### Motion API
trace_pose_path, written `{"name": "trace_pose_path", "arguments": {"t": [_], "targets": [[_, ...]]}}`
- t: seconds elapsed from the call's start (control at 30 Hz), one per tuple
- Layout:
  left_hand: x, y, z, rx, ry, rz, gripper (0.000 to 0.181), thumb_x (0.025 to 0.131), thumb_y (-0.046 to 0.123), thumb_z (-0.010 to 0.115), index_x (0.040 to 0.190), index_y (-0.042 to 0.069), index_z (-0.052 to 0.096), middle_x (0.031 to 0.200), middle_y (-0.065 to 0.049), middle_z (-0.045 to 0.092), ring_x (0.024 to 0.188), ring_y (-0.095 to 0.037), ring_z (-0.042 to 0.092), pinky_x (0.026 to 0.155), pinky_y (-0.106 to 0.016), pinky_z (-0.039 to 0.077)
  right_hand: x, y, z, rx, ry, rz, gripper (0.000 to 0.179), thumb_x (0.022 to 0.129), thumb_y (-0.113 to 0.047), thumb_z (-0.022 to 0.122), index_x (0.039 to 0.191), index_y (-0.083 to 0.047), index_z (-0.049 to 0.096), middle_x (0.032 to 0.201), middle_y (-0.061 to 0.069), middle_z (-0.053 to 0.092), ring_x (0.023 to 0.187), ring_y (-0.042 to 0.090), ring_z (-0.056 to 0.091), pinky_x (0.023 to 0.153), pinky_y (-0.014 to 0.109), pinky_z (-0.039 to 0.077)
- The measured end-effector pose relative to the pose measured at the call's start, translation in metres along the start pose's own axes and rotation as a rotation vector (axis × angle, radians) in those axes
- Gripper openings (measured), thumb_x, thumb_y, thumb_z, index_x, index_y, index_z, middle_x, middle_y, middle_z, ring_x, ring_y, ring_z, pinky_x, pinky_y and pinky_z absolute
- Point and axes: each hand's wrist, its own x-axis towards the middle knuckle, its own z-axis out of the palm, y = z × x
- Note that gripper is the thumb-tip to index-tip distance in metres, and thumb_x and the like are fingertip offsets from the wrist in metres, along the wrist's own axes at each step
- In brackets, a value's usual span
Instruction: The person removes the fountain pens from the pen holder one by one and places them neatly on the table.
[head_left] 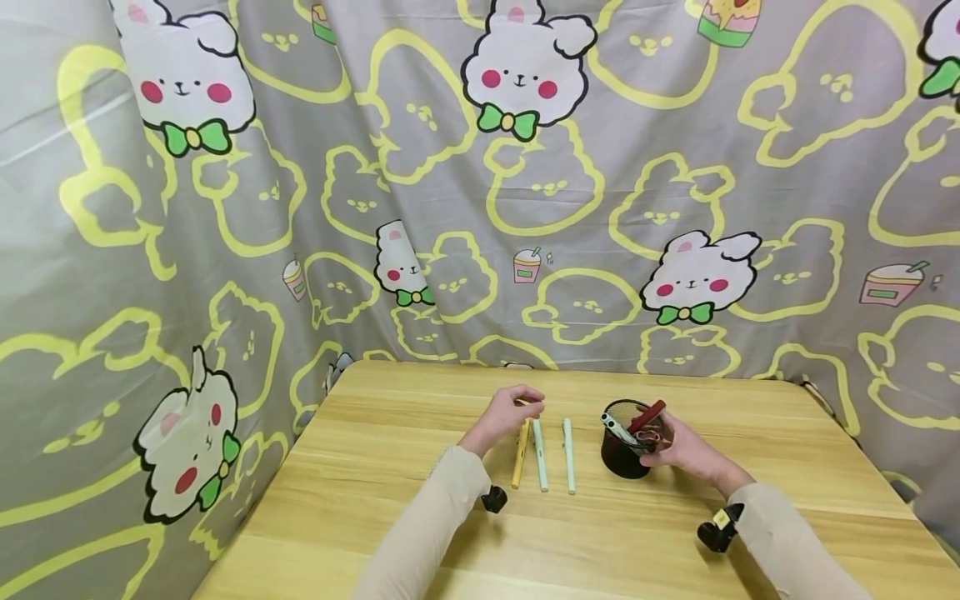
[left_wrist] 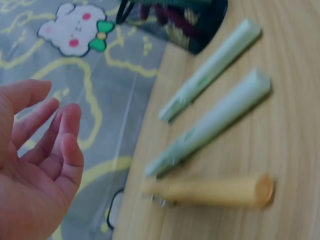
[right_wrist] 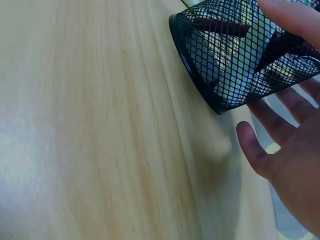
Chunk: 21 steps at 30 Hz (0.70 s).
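Observation:
My right hand (head_left: 688, 450) holds a black mesh pen cup (head_left: 624, 460) by its right side. In the right wrist view the thumb lies across the mesh wall (right_wrist: 240, 62) and other fingers reach behind it. Inside the cup are a dark red item (head_left: 647, 417), a pale pen (head_left: 617, 428) and something with reddish loops (head_left: 651, 437). My left hand (head_left: 510, 413), fingers loosely bent around nothing, hovers over the far end of a yellow pen (head_left: 520, 460). Beside that pen lie two mint-green pens, one close by (head_left: 540, 458) and one farther right (head_left: 569, 460).
All of this is on a wood-grain table (head_left: 360, 467). A grey curtain (head_left: 450, 200) with cartoon rabbits hangs behind the table and along its left. Each wrist wears a small black camera, one on the left (head_left: 495, 499) and one on the right (head_left: 718, 533).

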Motion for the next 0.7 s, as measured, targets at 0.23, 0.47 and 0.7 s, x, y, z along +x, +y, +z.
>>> {"name": "trace_pose_path", "arguments": {"t": [0.23, 0.47, 0.7], "targets": [[-0.002, 0.012, 0.026, -0.059, -0.054, 0.065, 0.018, 0.090, 0.004, 0.064, 0.107, -0.001, 0.067, 0.102, -0.013, 0.066, 0.079, -0.012, 0.060, 0.071, -0.025, 0.050, -0.001, -0.004, 0.004, -0.022, 0.024, 0.035, 0.088, 0.075, -0.002, 0.077, 0.143, 0.010, 0.022, 0.128, 0.034, 0.047, 0.105, 0.003, 0.055, 0.086, 0.020, 0.043], [0.001, 0.014, 0.050, -0.127, -0.120, 0.089, 0.021, 0.089, 0.011, 0.066, 0.108, 0.002, 0.067, 0.098, -0.004, 0.067, 0.081, -0.007, 0.061, 0.078, -0.035, 0.052, 0.000, -0.004, 0.007, -0.035, 0.065, 0.018, 0.084, 0.074, -0.002, 0.078, 0.139, 0.011, 0.028, 0.131, 0.036, 0.043, 0.105, 0.001, 0.054, 0.086, 0.018, 0.043], [0.003, 0.021, 0.068, -0.138, -0.127, 0.126, 0.022, 0.087, 0.007, 0.068, 0.108, 0.003, 0.068, 0.100, -0.007, 0.067, 0.088, -0.017, 0.063, 0.072, -0.021, 0.051, 0.004, 0.000, 0.010, -0.037, 0.098, -0.021, 0.081, 0.072, 0.000, 0.079, 0.135, 0.015, 0.030, 0.132, 0.036, 0.041, 0.106, 0.006, 0.055, 0.086, 0.018, 0.043]]}}
